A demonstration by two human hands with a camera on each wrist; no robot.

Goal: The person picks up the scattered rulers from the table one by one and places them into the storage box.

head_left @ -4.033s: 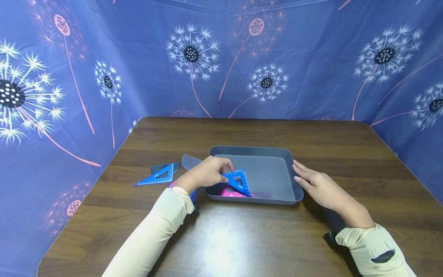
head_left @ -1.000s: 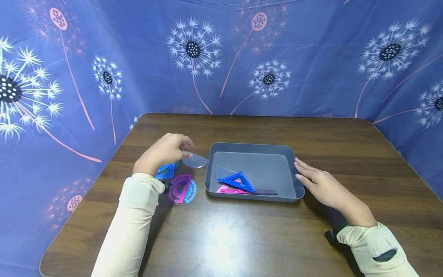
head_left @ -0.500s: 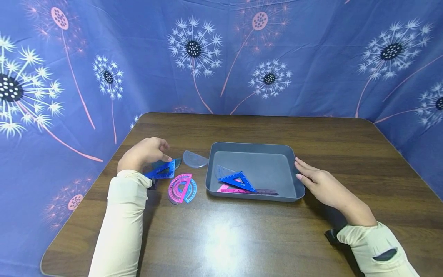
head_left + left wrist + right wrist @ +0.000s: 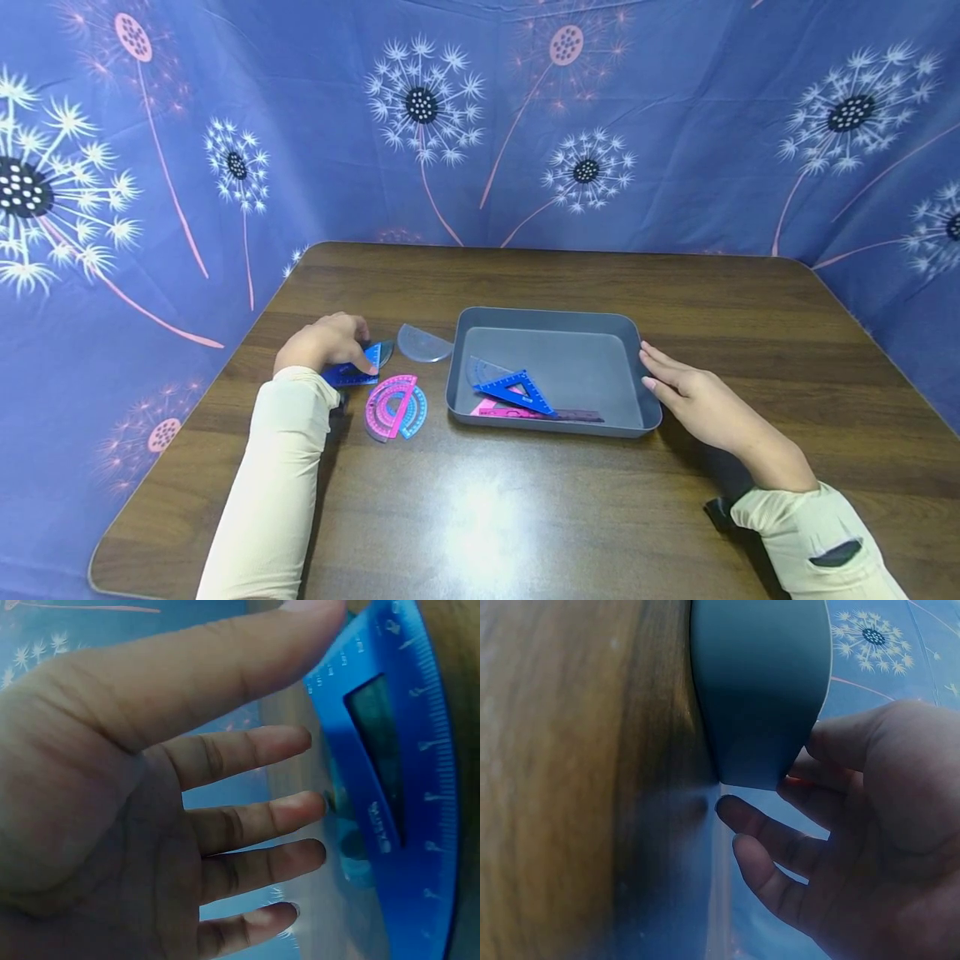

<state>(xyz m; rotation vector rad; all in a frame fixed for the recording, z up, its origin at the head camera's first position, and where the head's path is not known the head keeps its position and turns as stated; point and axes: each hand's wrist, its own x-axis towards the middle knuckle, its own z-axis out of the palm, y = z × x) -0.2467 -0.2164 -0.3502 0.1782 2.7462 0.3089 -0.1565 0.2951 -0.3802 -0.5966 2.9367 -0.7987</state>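
The blue square [image 4: 416,787] on the bench [image 4: 600,517] looked like thin plastic to me: light, fairly stiff, probably slick on its face, and apt to snap if bent hard. Its outer edges or the rim of its cutout seemed the places to pinch it; lying so low, it might have wanted a corner tipped up first. It lay closer to the bench's left edge than to its right, partly over a dark clear piece [image 4: 387,352].

The left grip [image 4: 322,340] was wide above it, fingers apart, the thumb over one corner; whether it pressed, I couldn't tell. The right grip [image 4: 686,396], also wide, touched the right wall of the tray [image 4: 540,315], toward the bench's right edge.
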